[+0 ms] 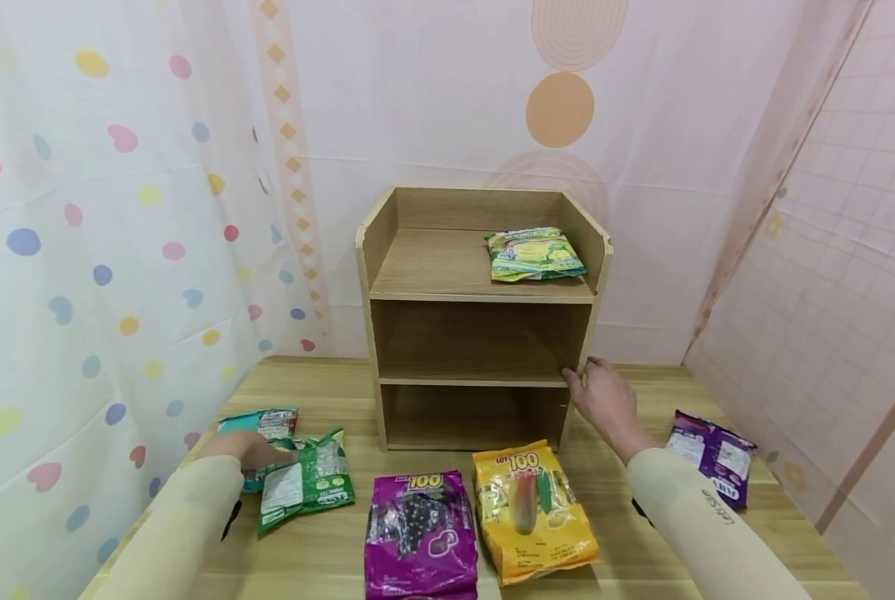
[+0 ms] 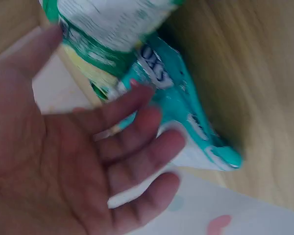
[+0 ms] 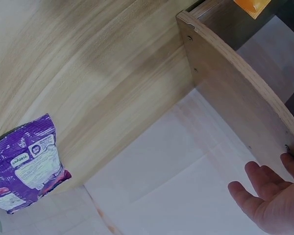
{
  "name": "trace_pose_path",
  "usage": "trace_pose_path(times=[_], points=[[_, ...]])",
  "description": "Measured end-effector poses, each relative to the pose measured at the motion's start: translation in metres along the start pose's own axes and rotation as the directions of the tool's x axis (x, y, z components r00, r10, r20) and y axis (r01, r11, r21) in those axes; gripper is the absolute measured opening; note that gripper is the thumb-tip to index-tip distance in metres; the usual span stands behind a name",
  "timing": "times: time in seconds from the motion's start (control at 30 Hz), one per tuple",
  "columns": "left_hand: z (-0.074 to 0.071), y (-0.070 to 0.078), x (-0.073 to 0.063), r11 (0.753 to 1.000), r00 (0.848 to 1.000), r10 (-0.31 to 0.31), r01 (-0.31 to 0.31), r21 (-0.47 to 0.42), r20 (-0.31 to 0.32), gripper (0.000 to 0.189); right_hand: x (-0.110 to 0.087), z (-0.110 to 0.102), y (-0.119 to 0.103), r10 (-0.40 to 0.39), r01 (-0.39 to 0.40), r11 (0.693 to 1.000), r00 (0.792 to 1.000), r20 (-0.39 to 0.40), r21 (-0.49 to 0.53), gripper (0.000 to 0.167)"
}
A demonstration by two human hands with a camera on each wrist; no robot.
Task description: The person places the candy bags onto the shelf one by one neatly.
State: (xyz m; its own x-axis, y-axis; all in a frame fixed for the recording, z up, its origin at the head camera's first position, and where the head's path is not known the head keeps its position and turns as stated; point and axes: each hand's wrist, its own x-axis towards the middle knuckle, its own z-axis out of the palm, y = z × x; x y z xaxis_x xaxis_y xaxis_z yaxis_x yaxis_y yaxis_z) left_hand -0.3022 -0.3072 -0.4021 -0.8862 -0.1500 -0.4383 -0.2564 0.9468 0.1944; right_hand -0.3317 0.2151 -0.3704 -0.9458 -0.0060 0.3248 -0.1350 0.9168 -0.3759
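My left hand (image 1: 256, 450) is over a green snack bag (image 1: 308, 475) and a teal snack bag (image 1: 267, 421) at the left of the table. In the left wrist view its fingers are loosely bent, with the thumb beside the green bag and the teal bag (image 2: 174, 112) behind the fingers. At the right side of a small wooden shelf (image 1: 485, 382), my right hand (image 1: 605, 400) grips the side panel's front edge, one digit inside and the others outside. From the right wrist, several fingers (image 3: 257, 200) show near the panel's outer face (image 3: 235, 88); the thumb is hard to make out.
A yellow-green bag (image 1: 533, 254) lies on the shelf's top board. In front of the shelf are a purple grape bag (image 1: 421, 537) and a yellow mango bag (image 1: 533, 517). Another purple bag (image 1: 710, 458) lies at the right, beyond my right forearm. Patterned curtains (image 1: 455, 100) surround the table.
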Motion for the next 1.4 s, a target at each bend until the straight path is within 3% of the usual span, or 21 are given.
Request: trace_pose_path(times=[0.1, 0.17, 0.23, 0.4, 0.57, 0.77, 0.97, 1.03, 1.27, 1.33, 1.4], points=[[0.003, -0.005, 0.003, 0.995, 0.996, -0.031, 0.039, -0.089, 0.086, 0.054, 0.000, 0.000, 0.000, 0.000, 0.000, 1.000, 1.000, -0.003, -0.001, 0.054], [0.005, -0.007, 0.004, 0.995, 0.996, 0.010, -0.001, -0.101, 0.090, 0.050, 0.000, 0.000, 0.001, 0.000, 0.000, 1.000, 1.000, -0.007, 0.000, 0.054], [0.007, -0.007, 0.004, 0.995, 0.995, 0.065, -0.059, -0.086, 0.071, 0.045, 0.000, 0.001, 0.001, -0.001, 0.001, 1.000, 1.000, -0.011, 0.001, 0.053], [0.007, -0.003, 0.003, 0.978, 0.989, 0.151, -0.148, -0.145, 0.004, 0.037, 0.000, 0.001, 0.001, -0.008, 0.008, 1.000, 1.000, -0.024, 0.003, 0.050], [0.003, 0.005, 0.006, 0.957, 0.981, 0.189, -0.193, -0.215, -0.042, 0.026, -0.001, 0.002, 0.001, -0.012, 0.012, 1.000, 0.999, -0.035, 0.001, 0.047], [-0.005, 0.016, 0.010, 0.950, 0.961, 0.237, -0.260, -0.171, -0.142, 0.047, -0.001, 0.001, 0.001, -0.010, 0.010, 1.000, 1.000, -0.029, 0.004, 0.046], [-0.010, 0.027, 0.013, 0.952, 0.931, 0.241, -0.281, -0.118, -0.274, 0.028, -0.001, 0.002, 0.001, -0.012, 0.012, 1.000, 1.000, -0.028, 0.013, 0.048], [-0.011, 0.029, 0.013, 0.952, 0.913, 0.251, -0.292, -0.086, -0.323, 0.029, -0.001, 0.002, 0.001, -0.014, 0.014, 1.000, 0.999, -0.030, 0.014, 0.049], [-0.014, 0.040, 0.015, 0.955, 0.872, 0.266, -0.298, -0.014, -0.411, 0.033, 0.000, 0.002, 0.001, -0.015, 0.015, 1.000, 0.999, -0.034, 0.016, 0.050], [-0.014, 0.043, 0.016, 0.950, 0.846, 0.288, -0.311, 0.022, -0.449, 0.029, -0.001, 0.002, 0.001, -0.014, 0.015, 1.000, 0.999, -0.034, 0.017, 0.050], [-0.012, 0.046, 0.016, 0.944, 0.807, 0.317, -0.320, 0.082, -0.499, 0.023, -0.001, 0.002, 0.001, -0.014, 0.014, 1.000, 0.999, -0.032, 0.016, 0.049]])
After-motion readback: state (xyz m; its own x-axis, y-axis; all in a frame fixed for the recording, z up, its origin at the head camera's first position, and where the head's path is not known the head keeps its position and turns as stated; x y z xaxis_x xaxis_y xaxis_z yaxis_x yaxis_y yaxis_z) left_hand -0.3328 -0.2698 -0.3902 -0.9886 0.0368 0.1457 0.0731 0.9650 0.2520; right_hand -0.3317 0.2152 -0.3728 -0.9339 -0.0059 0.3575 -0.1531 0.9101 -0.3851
